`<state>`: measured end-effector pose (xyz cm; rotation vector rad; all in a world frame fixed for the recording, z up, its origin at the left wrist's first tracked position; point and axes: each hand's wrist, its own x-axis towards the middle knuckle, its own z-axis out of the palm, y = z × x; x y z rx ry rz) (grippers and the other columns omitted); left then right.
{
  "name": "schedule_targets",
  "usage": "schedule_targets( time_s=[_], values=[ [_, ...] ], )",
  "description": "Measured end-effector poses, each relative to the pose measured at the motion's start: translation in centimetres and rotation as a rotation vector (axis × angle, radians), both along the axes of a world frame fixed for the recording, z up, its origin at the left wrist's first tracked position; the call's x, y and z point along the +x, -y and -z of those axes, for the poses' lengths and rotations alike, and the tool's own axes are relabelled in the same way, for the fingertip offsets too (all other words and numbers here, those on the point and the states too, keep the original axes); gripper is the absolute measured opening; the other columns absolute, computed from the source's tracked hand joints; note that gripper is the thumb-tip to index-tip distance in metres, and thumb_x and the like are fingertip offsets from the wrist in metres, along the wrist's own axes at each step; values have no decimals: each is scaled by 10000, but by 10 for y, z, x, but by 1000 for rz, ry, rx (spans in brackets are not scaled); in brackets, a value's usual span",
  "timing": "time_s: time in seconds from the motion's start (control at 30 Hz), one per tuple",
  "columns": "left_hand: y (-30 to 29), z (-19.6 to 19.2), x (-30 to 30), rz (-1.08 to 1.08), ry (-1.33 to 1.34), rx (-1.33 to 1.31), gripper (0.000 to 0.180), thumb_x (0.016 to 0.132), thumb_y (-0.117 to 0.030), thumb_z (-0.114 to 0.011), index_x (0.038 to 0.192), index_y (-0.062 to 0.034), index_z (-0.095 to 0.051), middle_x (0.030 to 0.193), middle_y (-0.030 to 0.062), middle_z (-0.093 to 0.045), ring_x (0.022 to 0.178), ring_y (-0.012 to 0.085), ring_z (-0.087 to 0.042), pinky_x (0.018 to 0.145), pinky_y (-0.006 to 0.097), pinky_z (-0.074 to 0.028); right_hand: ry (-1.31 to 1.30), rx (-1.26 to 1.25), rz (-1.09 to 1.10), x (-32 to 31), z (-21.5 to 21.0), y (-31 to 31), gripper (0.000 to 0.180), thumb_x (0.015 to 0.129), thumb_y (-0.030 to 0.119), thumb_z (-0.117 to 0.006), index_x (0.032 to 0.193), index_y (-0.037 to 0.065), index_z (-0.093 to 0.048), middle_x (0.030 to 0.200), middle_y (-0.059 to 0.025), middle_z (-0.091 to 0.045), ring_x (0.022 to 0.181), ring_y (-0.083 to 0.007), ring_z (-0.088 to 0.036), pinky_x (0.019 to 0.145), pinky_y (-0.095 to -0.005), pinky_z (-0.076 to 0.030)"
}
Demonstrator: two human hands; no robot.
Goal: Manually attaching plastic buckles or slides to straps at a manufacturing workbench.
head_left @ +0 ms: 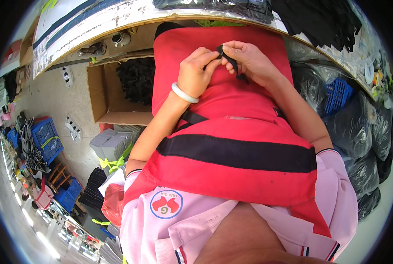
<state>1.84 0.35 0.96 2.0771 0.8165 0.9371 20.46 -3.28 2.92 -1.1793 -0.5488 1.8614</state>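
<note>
Over the red apron (231,97) on my lap, a small, narrow black strip (234,67), perhaps fabric, hangs between my hands. My right hand (252,63) pinches it near the top between thumb and fingers. Thumb and fingertips of my left hand (197,69) close on its other end, close beside the right fingertips. The strip's lower end dangles loose below my right fingers. A pale bangle (184,93) circles my left wrist.
The white worktable (86,33) edge runs ahead, with a heap of black strips (321,20) at its right. A cardboard box (100,94) of black pieces stands left of my lap. Black plastic bags (348,127) and a blue basket (337,94) crowd the right; grey stacks (110,143) stand left.
</note>
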Motion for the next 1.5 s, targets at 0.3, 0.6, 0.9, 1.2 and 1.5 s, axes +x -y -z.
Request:
schedule_targets(
  time_s=[0.3,0.6,0.9,1.2,1.5],
  values=[
    [-3,1,0,-97,576,-1443,224,941,-123,-592,1053,63,-646,855,115,-665,628,174,-649,483,241,-519,489,425,75,-12,-5,8,113,886,103,-667,967,28,-691,900,8,-630,832,-75,-571,745,-206,-449],
    [-1,-11,8,-188,531,-1087,217,902,-107,-649,1021,74,-668,850,119,-682,645,168,-665,441,233,-500,451,200,26,-9,-23,9,137,919,126,-631,984,6,-650,761,-14,-640,532,-48,-541,463,-189,-452],
    [8,-9,11,-193,470,-815,174,860,-28,-676,1015,50,-691,871,88,-660,626,116,-627,442,201,-469,342,28,15,-8,-13,5,181,872,155,-691,902,15,-580,731,-30,-610,559,-77,-581,476,-214,-493],
    [-2,-5,-4,-76,432,-775,179,846,27,-663,1020,25,-702,884,59,-625,600,92,-583,469,191,-459,193,108,73,-13,-14,8,362,895,94,-649,1203,-13,-492,906,-54,-598,736,-106,-623,691,-256,-571],
    [0,-5,-6,-54,433,-830,156,851,27,-655,999,23,-704,917,67,-648,618,91,-591,455,193,-457,125,37,-57,6,5,0,218,934,196,-610,1027,-1,-615,800,-21,-599,659,-78,-599,608,-214,-531]
  ],
)
